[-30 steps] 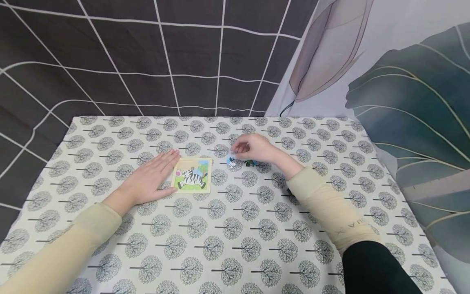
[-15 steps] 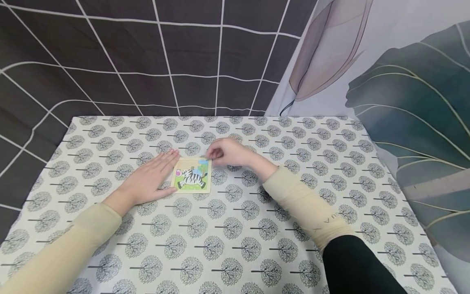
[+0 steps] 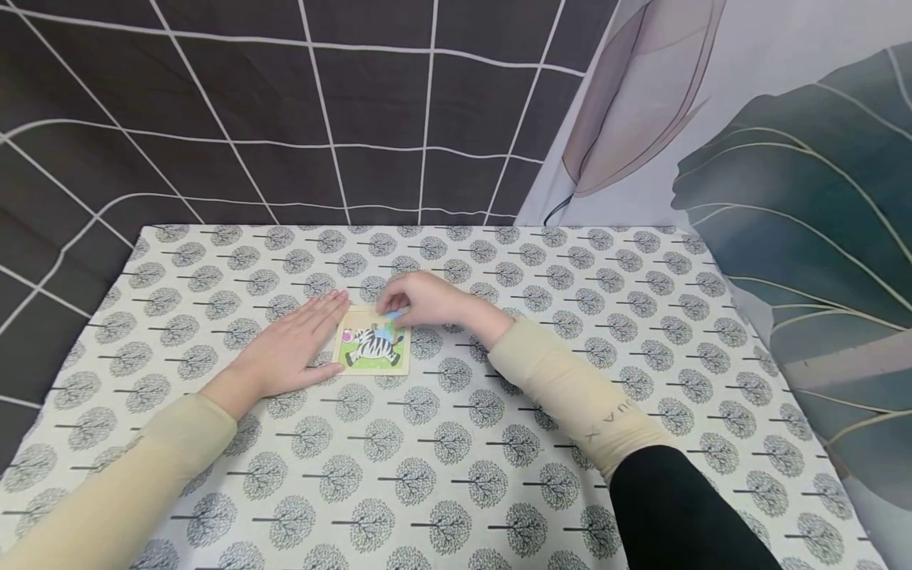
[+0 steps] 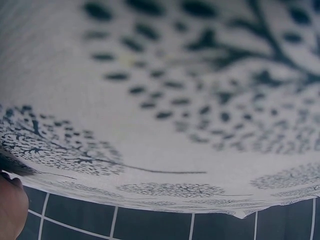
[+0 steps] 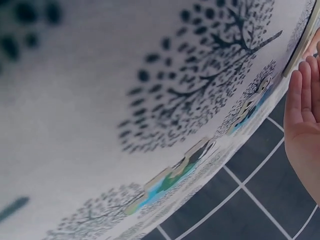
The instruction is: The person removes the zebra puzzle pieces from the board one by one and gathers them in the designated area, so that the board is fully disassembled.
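Puzzle frame [image 3: 407, 352], mostly filled, upper-left corner bare, pieces [image 5: 171, 180] loose: my right hand [image 3: 426, 299] pinches blue piece [image 3: 393, 315], left hand [image 3: 290, 348] flat.

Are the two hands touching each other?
Apart. In the head view, patterned cloth and puzzle frame show between left hand and right hand.

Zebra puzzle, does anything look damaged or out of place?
No damage shows, but the zebra puzzle has a bare tan patch at its upper left, and two loose pieces lie on the tablecloth, so it looks incomplete.
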`<state>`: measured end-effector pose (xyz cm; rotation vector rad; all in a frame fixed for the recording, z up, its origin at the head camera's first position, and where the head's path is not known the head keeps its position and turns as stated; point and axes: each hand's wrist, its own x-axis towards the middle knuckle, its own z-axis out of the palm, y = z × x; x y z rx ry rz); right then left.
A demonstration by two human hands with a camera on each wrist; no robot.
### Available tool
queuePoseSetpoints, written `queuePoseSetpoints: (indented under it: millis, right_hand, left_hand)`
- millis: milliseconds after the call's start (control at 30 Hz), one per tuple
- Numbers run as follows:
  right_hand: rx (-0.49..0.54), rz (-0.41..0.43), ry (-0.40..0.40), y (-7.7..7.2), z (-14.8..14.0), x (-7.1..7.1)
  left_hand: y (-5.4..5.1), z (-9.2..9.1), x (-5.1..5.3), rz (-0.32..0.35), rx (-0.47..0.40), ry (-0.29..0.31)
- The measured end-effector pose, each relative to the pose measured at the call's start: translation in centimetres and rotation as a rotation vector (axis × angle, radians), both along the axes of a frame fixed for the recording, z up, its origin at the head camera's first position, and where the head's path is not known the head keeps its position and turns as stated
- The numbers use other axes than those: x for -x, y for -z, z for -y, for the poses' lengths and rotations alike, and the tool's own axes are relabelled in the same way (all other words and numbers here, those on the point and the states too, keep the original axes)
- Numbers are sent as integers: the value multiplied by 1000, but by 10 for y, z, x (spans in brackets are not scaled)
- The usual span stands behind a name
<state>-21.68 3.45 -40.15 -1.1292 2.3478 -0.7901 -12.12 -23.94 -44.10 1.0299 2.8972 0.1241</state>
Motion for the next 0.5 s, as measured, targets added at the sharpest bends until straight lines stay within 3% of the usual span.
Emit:
queuePoseSetpoints:
  millis: [500]
  right_hand:
    - [-47,-29,-83,-1,5,3]
  left_hand:
    - [1,0,1,1,-1,4]
